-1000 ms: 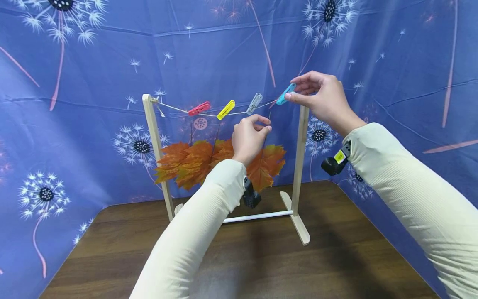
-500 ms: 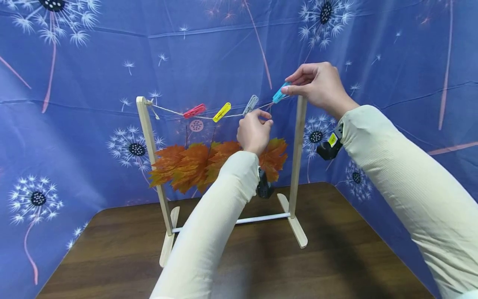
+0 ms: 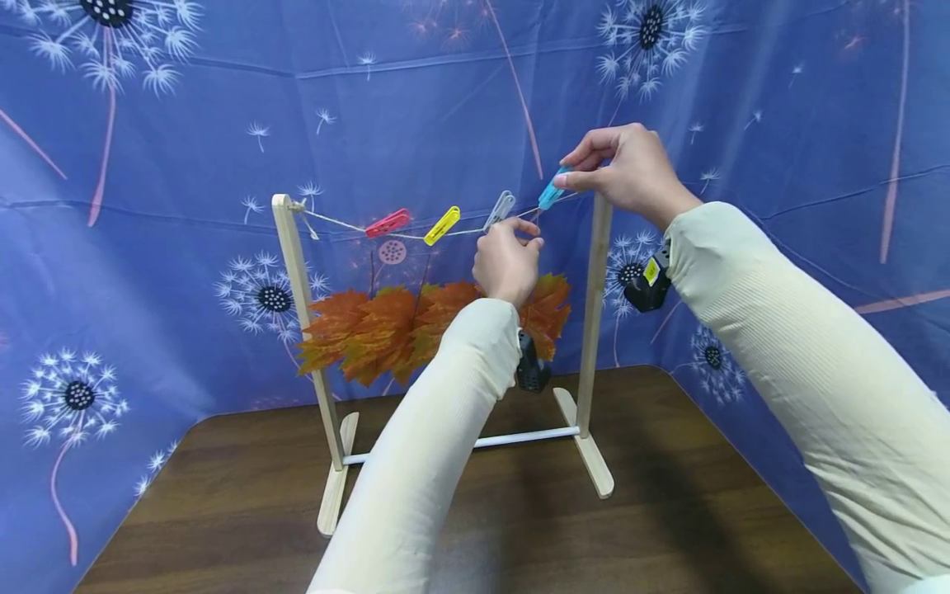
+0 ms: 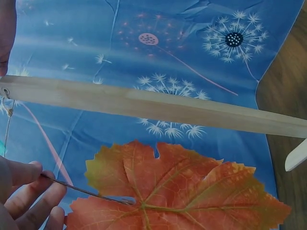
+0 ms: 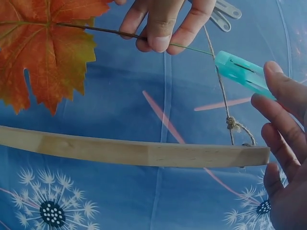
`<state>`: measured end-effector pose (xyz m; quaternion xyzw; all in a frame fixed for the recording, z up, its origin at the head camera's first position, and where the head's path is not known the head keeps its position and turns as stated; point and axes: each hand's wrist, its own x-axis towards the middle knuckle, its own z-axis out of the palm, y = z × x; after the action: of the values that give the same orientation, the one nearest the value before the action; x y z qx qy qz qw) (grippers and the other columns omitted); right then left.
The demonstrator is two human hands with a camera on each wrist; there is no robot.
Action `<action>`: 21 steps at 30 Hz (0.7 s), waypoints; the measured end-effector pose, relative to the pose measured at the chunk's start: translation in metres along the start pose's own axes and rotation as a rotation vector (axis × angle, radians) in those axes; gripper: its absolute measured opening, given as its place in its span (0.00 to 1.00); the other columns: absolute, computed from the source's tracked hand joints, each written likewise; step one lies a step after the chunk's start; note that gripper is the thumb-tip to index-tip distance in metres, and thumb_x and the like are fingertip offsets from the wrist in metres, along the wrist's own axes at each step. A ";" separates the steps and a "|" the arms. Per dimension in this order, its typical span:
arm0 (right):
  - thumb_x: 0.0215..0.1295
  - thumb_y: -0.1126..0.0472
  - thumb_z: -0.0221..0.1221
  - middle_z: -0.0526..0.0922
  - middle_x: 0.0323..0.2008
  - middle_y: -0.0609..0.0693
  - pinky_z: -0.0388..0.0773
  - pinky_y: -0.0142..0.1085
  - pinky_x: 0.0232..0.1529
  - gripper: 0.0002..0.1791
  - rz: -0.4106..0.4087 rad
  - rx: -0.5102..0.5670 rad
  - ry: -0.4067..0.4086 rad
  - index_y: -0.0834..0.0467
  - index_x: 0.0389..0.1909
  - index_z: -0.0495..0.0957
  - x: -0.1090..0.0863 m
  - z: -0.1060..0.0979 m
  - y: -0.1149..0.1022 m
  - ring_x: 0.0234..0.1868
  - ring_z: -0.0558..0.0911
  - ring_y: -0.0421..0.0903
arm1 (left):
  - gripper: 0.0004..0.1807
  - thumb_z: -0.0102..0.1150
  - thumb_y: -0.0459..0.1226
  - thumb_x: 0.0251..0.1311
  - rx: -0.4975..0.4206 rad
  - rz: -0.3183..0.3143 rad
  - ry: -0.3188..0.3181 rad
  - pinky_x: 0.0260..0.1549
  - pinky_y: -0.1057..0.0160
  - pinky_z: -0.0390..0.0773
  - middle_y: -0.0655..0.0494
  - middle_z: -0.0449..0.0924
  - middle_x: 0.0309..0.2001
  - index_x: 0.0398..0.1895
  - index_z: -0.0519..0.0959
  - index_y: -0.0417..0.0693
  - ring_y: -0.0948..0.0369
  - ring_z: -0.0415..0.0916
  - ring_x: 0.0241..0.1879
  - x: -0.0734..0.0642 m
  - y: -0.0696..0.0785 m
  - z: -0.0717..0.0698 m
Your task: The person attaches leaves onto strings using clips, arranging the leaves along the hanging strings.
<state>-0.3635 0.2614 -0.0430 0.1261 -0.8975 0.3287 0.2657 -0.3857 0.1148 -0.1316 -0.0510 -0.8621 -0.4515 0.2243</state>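
My left hand [image 3: 508, 260] pinches the thin brown stem [image 5: 103, 30] of an orange maple-like leaf [image 4: 182, 191], which hangs below the string. The stem's green tip reaches the string [image 5: 221, 86], right at the nose of a turquoise clothespin [image 5: 244, 72]. My right hand [image 3: 631, 169] pinches that clothespin by its tail end between thumb and index finger, above the left hand near the right post. Along the string to the left are a grey clothespin [image 3: 500, 209], a yellow clothespin [image 3: 442, 225] and a red clothespin [image 3: 387, 222].
Several orange leaves [image 3: 371, 330] hang under the other clothespins. The string runs between the wooden posts [image 3: 596, 313] of a stand, joined low down by a white rod [image 3: 527, 436]. It stands on a brown wooden table [image 3: 223, 495] before a blue dandelion-print cloth [image 3: 430, 107].
The right hand has moved left and slightly up, bringing the turquoise clothespin closer to the left hand. The left hand has shifted slightly right with the leaf stem. The view has shifted slightly.
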 end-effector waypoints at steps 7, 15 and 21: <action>0.62 0.47 0.71 0.87 0.33 0.41 0.72 0.38 0.46 0.19 0.029 -0.046 -0.045 0.56 0.47 0.87 0.004 0.004 -0.001 0.51 0.76 0.45 | 0.06 0.65 0.44 0.69 -0.014 0.008 -0.012 0.43 0.56 0.79 0.64 0.88 0.38 0.45 0.87 0.61 0.63 0.83 0.35 0.001 -0.003 0.000; 0.63 0.46 0.70 0.88 0.35 0.45 0.71 0.40 0.48 0.20 0.047 -0.038 -0.058 0.56 0.48 0.86 0.004 0.008 0.000 0.55 0.76 0.47 | 0.06 0.66 0.45 0.68 -0.025 0.016 0.002 0.43 0.56 0.79 0.65 0.88 0.37 0.44 0.87 0.62 0.63 0.83 0.37 0.002 -0.005 0.001; 0.63 0.45 0.70 0.88 0.39 0.47 0.73 0.44 0.52 0.23 0.062 -0.031 -0.060 0.56 0.52 0.85 0.004 0.009 0.002 0.58 0.76 0.49 | 0.06 0.66 0.44 0.67 -0.040 0.031 0.009 0.43 0.56 0.79 0.64 0.88 0.38 0.45 0.87 0.61 0.62 0.84 0.38 0.003 -0.005 0.002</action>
<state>-0.3707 0.2566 -0.0473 0.1036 -0.9135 0.3189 0.2302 -0.3904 0.1130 -0.1344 -0.0669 -0.8510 -0.4654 0.2340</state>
